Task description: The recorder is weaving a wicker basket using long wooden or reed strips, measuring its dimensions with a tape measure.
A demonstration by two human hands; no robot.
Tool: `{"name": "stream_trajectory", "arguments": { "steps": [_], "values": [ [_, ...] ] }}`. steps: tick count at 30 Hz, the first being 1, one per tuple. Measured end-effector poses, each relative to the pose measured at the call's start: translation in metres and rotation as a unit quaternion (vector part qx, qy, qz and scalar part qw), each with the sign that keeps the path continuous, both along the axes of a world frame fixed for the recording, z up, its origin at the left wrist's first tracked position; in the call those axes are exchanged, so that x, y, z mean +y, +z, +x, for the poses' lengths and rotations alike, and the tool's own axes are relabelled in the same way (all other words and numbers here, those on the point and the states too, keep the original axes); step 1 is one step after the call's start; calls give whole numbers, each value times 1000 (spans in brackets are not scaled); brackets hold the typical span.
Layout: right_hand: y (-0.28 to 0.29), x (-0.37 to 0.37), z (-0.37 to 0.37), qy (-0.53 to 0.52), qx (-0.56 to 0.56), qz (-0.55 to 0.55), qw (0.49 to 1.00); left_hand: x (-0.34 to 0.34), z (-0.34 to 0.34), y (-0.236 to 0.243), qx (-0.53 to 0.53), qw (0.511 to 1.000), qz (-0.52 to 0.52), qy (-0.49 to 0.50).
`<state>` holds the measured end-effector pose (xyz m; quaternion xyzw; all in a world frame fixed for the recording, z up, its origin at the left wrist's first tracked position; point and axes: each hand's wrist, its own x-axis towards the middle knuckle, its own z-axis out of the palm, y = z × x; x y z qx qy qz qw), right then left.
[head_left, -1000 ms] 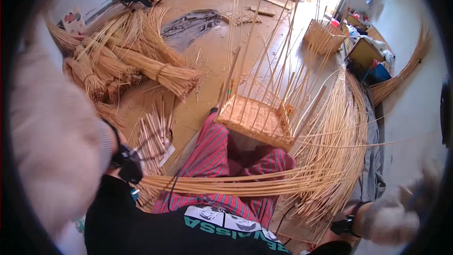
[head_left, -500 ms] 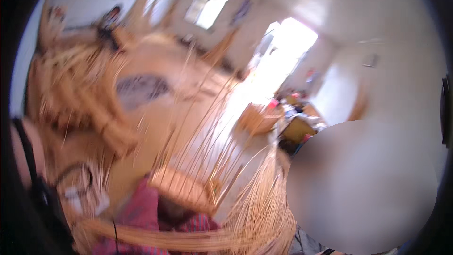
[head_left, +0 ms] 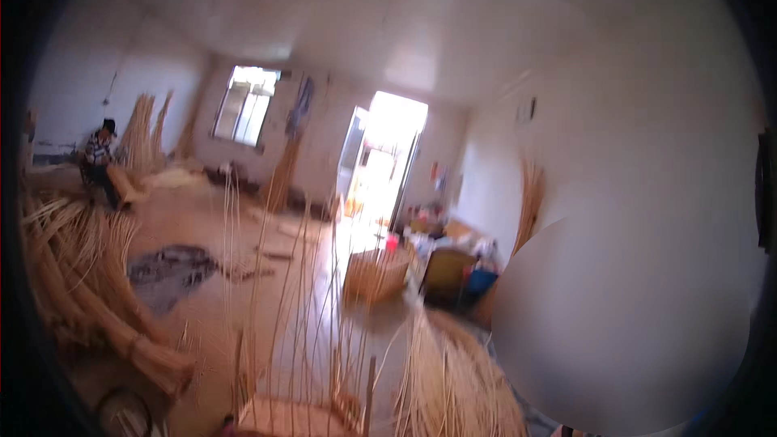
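Neither of my hands shows at this moment. At the lower edge is a partly woven wicker basket (head_left: 293,416), cut off by the picture's border. Long thin canes (head_left: 301,307) stand up from it, together with a few thicker stakes. Just right of the basket a large sheaf of pale wicker rods (head_left: 453,384) fans out toward me. Whether a hand touches the basket is hidden below the frame.
Bundled rods (head_left: 89,283) are heaped at the left. Beyond them a person (head_left: 101,160) sits by the wall. A dark sheet (head_left: 174,271) lies on the floor. Past the sheaf are a tan box (head_left: 375,277) and an olive container (head_left: 447,273), before a bright doorway (head_left: 380,166).
My view has swung up and turned, so the basket has dropped to the lower edge. The red cloth beneath it has left the picture. The doorway and window appear more upright and lower.
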<state>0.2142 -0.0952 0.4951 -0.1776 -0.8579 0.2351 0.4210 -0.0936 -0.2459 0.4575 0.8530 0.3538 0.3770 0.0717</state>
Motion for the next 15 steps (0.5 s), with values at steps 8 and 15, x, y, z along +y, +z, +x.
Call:
{"name": "stream_trajectory", "arguments": {
  "steps": [8,15],
  "values": [
    [-63,5,-13,-13,-6,-40,999,-4,-21,-2,15,999,15,46],
    [-89,-14,-49,25,-11,-70,997,-61,-52,35,43,980,155,114]
  ]
}}
